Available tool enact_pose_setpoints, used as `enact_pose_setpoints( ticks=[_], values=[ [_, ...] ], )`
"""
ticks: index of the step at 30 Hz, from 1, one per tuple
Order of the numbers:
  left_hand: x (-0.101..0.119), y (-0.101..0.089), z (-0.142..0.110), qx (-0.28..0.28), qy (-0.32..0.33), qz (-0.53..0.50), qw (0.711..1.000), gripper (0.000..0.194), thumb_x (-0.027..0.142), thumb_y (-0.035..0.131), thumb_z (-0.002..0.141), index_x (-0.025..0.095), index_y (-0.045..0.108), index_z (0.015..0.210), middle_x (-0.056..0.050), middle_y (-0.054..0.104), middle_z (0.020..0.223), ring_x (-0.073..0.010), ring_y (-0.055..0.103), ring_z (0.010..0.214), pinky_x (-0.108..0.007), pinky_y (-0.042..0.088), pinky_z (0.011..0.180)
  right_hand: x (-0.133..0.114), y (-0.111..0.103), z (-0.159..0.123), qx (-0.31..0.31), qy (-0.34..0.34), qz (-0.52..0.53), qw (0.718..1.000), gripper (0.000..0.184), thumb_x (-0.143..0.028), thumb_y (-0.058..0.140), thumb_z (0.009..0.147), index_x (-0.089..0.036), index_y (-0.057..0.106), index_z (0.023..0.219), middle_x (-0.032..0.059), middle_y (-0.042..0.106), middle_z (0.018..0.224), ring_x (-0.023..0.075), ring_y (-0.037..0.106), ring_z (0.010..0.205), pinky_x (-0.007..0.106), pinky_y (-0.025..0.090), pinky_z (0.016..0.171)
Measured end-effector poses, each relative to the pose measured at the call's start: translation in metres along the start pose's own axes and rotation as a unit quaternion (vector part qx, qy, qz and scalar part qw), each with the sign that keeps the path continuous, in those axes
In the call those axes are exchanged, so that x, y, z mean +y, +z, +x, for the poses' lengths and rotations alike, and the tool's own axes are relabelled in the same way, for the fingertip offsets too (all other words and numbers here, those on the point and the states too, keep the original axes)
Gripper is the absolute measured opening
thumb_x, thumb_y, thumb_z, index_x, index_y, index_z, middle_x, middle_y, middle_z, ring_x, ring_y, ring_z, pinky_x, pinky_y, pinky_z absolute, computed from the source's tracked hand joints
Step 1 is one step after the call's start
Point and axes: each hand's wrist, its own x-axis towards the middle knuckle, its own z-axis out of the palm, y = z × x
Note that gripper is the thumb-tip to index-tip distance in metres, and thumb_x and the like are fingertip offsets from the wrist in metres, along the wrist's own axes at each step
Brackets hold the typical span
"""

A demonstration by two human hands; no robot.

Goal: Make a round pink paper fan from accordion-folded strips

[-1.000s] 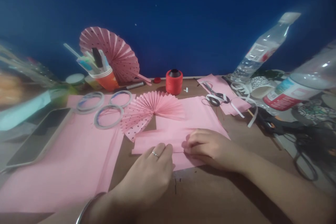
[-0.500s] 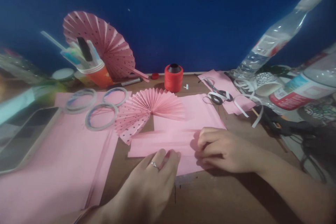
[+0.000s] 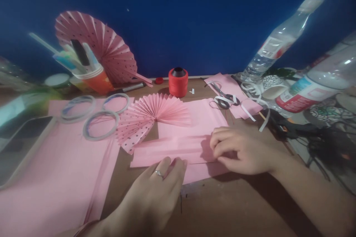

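A sheet of pink paper (image 3: pixel 200 118) lies before me, its near part folded over into a creased band. My left hand (image 3: pixel 157 192), with a ring on one finger, holds the front edge of that band, the fingertips bent down onto it. At the band's right end my right hand (image 3: pixel 244 152) has its fingers curled in, thumb beneath, at the paper; the exact contact is partly hidden by the fingers and shadow. Touching the sheet's left side is a spread pleated pink paper fan (image 3: pixel 158 113) with dark dots on one part.
Tape rolls (image 3: pixel 101 125) and a phone (image 3: pixel 25 148) rest on pink paper (image 3: pixel 63 177) at left. Behind stand a cup of pens (image 3: pixel 96 79), a larger fan (image 3: pixel 116 55) and a red container (image 3: pixel 178 83). Scissors (image 3: pixel 224 98) and bottles (image 3: pixel 308 90) are at right.
The whole view has shifted slightly, so things sit further left. My right hand has moved a little right relative to the paper. My left hand stays on the band's front edge.
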Motion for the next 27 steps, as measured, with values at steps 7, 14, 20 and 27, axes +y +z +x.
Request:
enact_pose_setpoints(
  ticks=[7,14,20,27],
  values=[
    [-0.006,-0.005,0.009,-0.029,-0.027,-0.039,0.998,0.054,0.009,0.038,0.074,0.013,0.036,0.128,-0.009,0.045,0.125,-0.0248,0.043,0.101,-0.036,0.044,0.078,-0.009,0.033,0.008,0.057,-0.044,-0.089,0.993,0.019,-0.019,0.046,0.084,-0.018,0.063,0.09,0.0071,0.061,0.09,0.0179,0.052,0.086,0.033,0.041,0.077],
    [-0.009,-0.012,0.014,-0.015,-0.018,-0.036,0.999,0.04,0.012,0.04,0.08,0.011,0.043,0.12,-0.009,0.051,0.116,-0.0237,0.046,0.1,-0.036,0.043,0.079,0.003,0.021,0.007,-0.014,0.008,0.056,0.998,0.012,-0.023,0.055,0.08,-0.02,0.066,0.082,0.0016,0.061,0.079,0.0123,0.056,0.077,0.023,0.044,0.07],
    [-0.007,-0.01,0.012,-0.003,-0.008,-0.019,1.0,0.042,0.011,0.04,0.081,0.007,0.04,0.123,-0.009,0.052,0.116,-0.023,0.047,0.1,-0.034,0.044,0.079,0.004,0.005,0.009,-0.034,0.085,0.074,0.993,0.016,-0.019,0.053,0.08,-0.024,0.067,0.085,-0.0011,0.066,0.084,0.0114,0.059,0.077,0.022,0.044,0.072],
    [-0.008,-0.009,0.012,-0.014,-0.004,-0.024,1.0,0.043,0.011,0.038,0.081,0.007,0.038,0.124,-0.01,0.051,0.117,-0.0242,0.047,0.101,-0.036,0.045,0.079,-0.003,-0.005,0.012,-0.062,0.131,0.052,0.988,0.016,-0.014,0.057,0.074,-0.024,0.069,0.076,-0.0028,0.067,0.084,0.0116,0.06,0.074,0.021,0.044,0.066]
  ],
)
